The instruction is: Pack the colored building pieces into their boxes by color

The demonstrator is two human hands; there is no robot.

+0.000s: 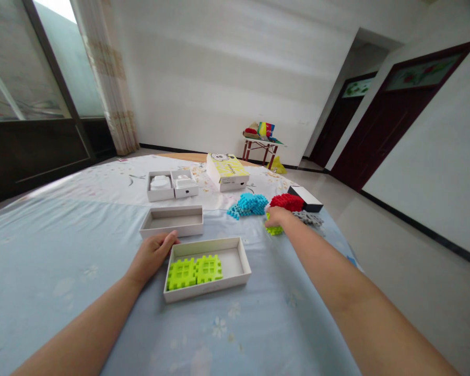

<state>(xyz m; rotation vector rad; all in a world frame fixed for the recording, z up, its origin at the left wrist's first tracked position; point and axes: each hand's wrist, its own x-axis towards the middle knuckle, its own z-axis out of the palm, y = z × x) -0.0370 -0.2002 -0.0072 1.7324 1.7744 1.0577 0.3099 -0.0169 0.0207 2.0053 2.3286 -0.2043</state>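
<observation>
My left hand (155,255) rests on the bed cloth at the left corner of a white box tray (235,279), its fingertips at the rim and nothing seen in it. Inside this tray, two lime-green square interlocking blocks (209,268) lie side by side, and the right end is bare. My right hand (278,215) reaches out to the right, its fingers closed on a lime-green interlocking block (274,230); the fingertips are partly hidden. Around it are piles of blue blocks (251,202), red blocks (285,201) and grey blocks (308,218).
Another white tray (172,230) stands behind my left hand. Farther back are two small white boxes (160,194) with white items and a yellow-and-white box (227,172). A black-and-white box (305,198) sits by the right edge. A small table (262,141) stands near the wall.
</observation>
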